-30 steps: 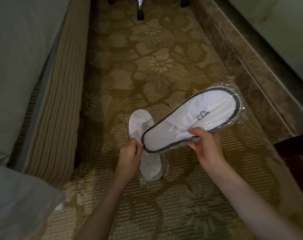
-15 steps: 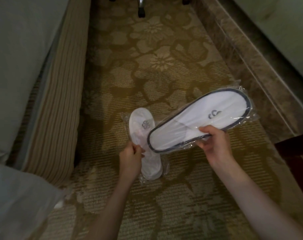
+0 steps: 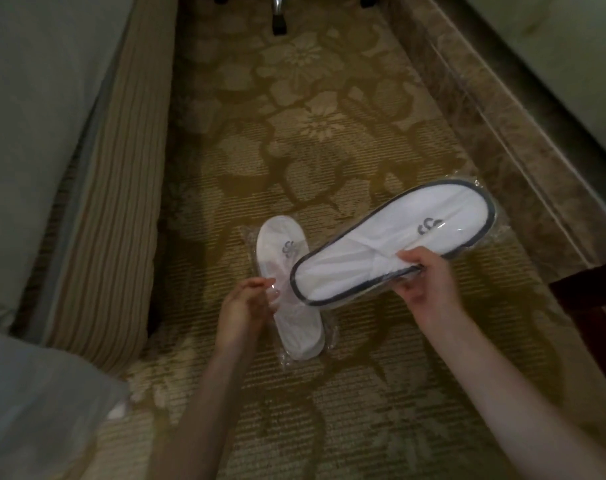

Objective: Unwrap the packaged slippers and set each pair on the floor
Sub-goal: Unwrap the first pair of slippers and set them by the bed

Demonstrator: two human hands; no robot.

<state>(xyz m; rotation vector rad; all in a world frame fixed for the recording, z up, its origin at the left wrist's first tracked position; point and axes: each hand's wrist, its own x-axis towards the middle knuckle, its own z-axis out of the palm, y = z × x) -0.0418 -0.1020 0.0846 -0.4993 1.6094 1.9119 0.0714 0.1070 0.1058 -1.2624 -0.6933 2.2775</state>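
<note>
Step in hand, as I judge it: opening the clear plastic wrapper on the white slipper pack with the dark navy trim [image 3: 443,237], held in the air right of frame centre, toe end pointing to the upper right.

Right hand [image 3: 424,289]: fingers closed on the pack's lower long edge near its middle, thumb on top, pinching film and sole together.

Left hand [image 3: 246,299]: fingertips drawn together at the pack's heel end, left of centre. They look to be pinching a bit of loose film there, but I cannot tell for certain.

How I would do it: keep the right hand's clamp firm on the slipper body, not just on film. Have the left take the slack wrapper at the heel end and pull away along the pack's length, so the film tears or slides off without bending the soles.

Around: 1 second wrapped white slipper pack with a grey logo [image 3: 291,296] lies on the gold floral-patterned carpet [image 3: 312,116] directly under the held one, unopened. The beige ribbed bed base [image 3: 114,209] fills the left of frame. A marble-look skirting ledge [image 3: 502,150] runs down the right, with dark wooden furniture [image 3: 592,306] at the right edge. The carpet above the packs in frame is free for setting pairs down.
</note>
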